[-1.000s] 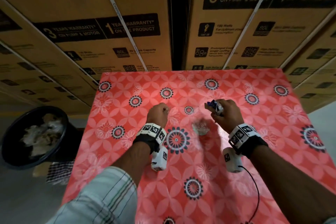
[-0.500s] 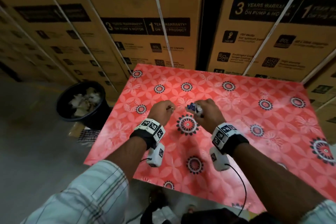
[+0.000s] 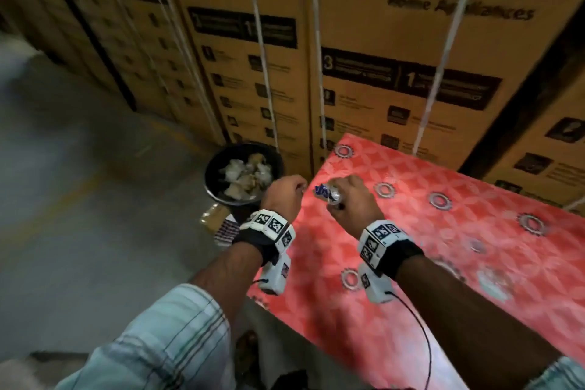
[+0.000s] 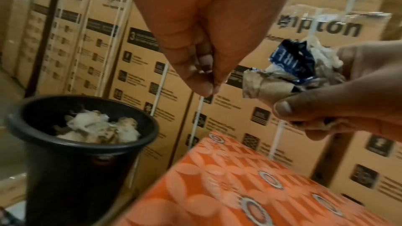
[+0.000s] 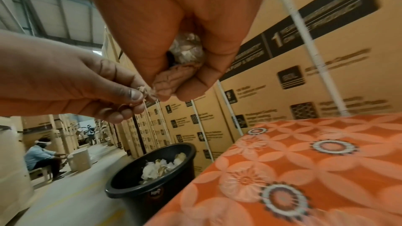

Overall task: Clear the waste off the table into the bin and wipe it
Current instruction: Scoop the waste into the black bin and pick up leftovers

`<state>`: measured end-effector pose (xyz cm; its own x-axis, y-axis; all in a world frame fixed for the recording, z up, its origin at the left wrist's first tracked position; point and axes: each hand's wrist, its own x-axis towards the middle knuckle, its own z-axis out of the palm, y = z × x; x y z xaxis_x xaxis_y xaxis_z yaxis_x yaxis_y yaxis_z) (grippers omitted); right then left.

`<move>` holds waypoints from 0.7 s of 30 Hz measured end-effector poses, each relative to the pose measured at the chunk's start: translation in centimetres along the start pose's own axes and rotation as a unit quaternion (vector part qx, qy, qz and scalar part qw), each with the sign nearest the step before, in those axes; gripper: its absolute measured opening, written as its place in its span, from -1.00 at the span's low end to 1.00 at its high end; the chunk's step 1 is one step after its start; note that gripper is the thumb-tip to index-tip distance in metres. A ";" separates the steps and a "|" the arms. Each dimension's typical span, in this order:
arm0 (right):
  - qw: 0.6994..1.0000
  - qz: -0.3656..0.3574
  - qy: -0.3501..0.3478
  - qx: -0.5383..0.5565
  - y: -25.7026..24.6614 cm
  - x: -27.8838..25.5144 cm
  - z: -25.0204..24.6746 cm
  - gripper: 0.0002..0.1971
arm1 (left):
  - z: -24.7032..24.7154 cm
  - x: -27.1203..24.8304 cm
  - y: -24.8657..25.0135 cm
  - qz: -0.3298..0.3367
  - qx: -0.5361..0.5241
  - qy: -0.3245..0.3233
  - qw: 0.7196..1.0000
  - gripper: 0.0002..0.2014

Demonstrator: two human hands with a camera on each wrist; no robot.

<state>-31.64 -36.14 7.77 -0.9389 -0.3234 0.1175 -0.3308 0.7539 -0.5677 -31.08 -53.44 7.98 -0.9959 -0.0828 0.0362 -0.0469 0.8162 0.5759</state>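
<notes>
My right hand (image 3: 337,198) grips a crumpled wad of waste (image 3: 326,192): blue wrapper, brown paper and clear plastic, plain in the left wrist view (image 4: 291,73). It hovers over the left edge of the red floral table (image 3: 411,250). My left hand (image 3: 297,189) is just left of it, beyond the table edge, and pinches a tiny paper scrap (image 5: 145,90) between thumb and forefinger. The black bin (image 3: 211,182) stands on the floor below and to the left of both hands, partly filled with crumpled paper.
Stacked cardboard appliance boxes (image 3: 380,79) wall off the far side of the table and bin. A checked cloth (image 3: 225,230) lies on the floor by the bin's base. A pale smear (image 3: 493,282) marks the tablecloth at right. Far off, a person (image 5: 41,157) sits.
Both hands have travelled left from the table's middle to its left edge beside the bin, and the head view has swung left with them. Each hand holds the same thing as before.
</notes>
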 end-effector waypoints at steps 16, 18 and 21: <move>0.988 0.105 -0.105 -0.030 -9.5 21.5 19.4 -0.50 | -6.0 13.6 -23.6 -0.145 -0.015 -0.106 0.984 -0.77; 0.981 0.141 -0.123 -0.053 -9.3 22.3 20.5 -0.49 | -5.5 14.4 -24.3 -0.156 -0.022 -0.121 0.980 -0.74; 0.971 0.174 -0.147 -0.076 -8.2 23.3 22.1 -0.48 | -4.6 15.5 -25.1 -0.155 -0.039 -0.145 0.976 -0.71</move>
<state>-48.73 -62.47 -2.85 -0.9363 -0.1660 -0.3095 -0.0296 0.9154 -0.4015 -44.96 -77.79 -2.17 -0.9152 -0.1443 -0.3762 -0.3550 0.7305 0.5834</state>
